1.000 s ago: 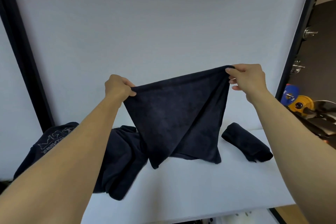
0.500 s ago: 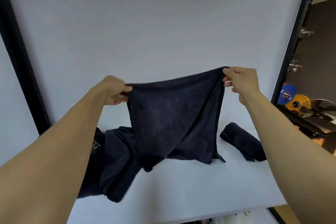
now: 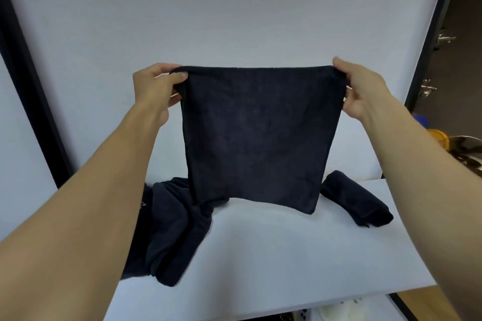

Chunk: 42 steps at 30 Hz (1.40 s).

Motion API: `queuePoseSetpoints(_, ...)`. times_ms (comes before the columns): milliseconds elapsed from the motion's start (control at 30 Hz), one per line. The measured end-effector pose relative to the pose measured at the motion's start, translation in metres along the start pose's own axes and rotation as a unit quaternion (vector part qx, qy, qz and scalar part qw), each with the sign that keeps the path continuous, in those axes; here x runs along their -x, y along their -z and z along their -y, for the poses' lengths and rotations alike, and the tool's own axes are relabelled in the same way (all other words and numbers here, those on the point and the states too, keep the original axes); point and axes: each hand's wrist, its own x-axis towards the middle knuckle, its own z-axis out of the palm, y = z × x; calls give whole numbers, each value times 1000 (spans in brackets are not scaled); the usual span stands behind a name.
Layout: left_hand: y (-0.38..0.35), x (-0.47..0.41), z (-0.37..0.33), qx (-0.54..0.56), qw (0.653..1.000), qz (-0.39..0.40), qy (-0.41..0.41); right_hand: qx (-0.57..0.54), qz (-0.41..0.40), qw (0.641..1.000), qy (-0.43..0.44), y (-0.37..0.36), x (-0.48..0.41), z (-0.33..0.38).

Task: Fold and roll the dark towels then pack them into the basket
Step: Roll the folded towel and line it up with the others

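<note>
A dark navy towel (image 3: 258,135) hangs flat and square in the air above the white table (image 3: 287,255). My left hand (image 3: 156,86) pinches its top left corner and my right hand (image 3: 360,86) pinches its top right corner, with the top edge stretched straight between them. Its lower edge hangs just over the table. A rolled dark towel (image 3: 357,203) lies on the table at the right. A heap of loose dark towels (image 3: 169,229) lies at the left, partly behind my left forearm. No basket is in view.
A white backdrop (image 3: 234,8) rises behind the table, framed by black posts (image 3: 28,101) at left and right. Beyond the right post are a dark door with metal handles (image 3: 427,86) and a yellow object (image 3: 438,138). The table's front edge runs near the bottom.
The towel hung slack and diagonal between my hands. Both hands rose and drew apart, and it now hangs flat with a straight top edge.
</note>
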Motion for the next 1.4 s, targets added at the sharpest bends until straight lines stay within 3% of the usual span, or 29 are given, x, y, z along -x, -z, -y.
queuePoseSetpoints(200,5,1,-10,161,978,83,99,58,-19,996,68,6,-9,-4)
queuePoseSetpoints(367,2,4,-8,275,956,43,93,56,-44,990,124,12,-13,-4)
queuePoseSetpoints(467,-1,2,-6,240,969,23,57,133,-53,973,181,17,-19,-3)
queuePoseSetpoints(567,1,0,-5,218,973,51,51,196,-48,956,212,22,-24,-3)
queuePoseSetpoints(767,8,-10,7,137,981,106,87,227,-23,952,203,30,-29,-11)
queuePoseSetpoints(933,3,-28,18,-69,991,107,39,247,-13,954,168,32,-48,-19)
queuePoseSetpoints(1100,-7,-62,15,-254,962,58,-86,249,-28,949,193,26,-71,-13)
queuePoseSetpoints(1233,-2,-59,1,-222,961,81,-148,245,-31,939,241,32,-63,1)
queuePoseSetpoints(1400,22,3,-9,-126,963,210,-112,249,-19,938,239,59,-2,5)
